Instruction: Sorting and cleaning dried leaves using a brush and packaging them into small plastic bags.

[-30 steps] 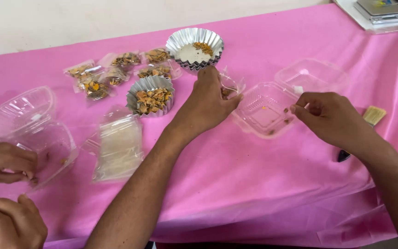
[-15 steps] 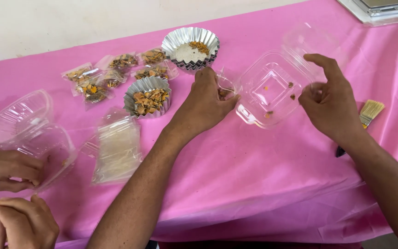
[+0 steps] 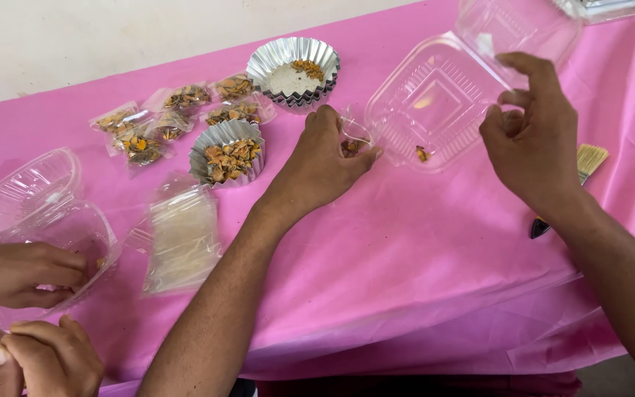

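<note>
My left hand (image 3: 323, 156) rests on the pink tablecloth (image 3: 420, 257) and pinches a small clear bag (image 3: 353, 137) with a few orange dried bits in it. My right hand (image 3: 535, 136) grips the edge of a clear clamshell container (image 3: 435, 103) and holds it tilted, its low rim close to the bag. An orange bit (image 3: 422, 154) lies near that low rim. The container's lid stands open behind it.
Two foil cups, one with orange bits (image 3: 231, 151) and one nearly empty (image 3: 292, 70), sit beside several filled small bags (image 3: 170, 121). A stack of empty bags (image 3: 183, 239) and a brush (image 3: 586, 165) lie nearby. Another person's hands (image 3: 27, 273) hold a second clamshell (image 3: 34, 187) at the left.
My right hand has lifted the clamshell off the cloth and tilted it toward the bag in my left hand. My left hand has stayed in place.
</note>
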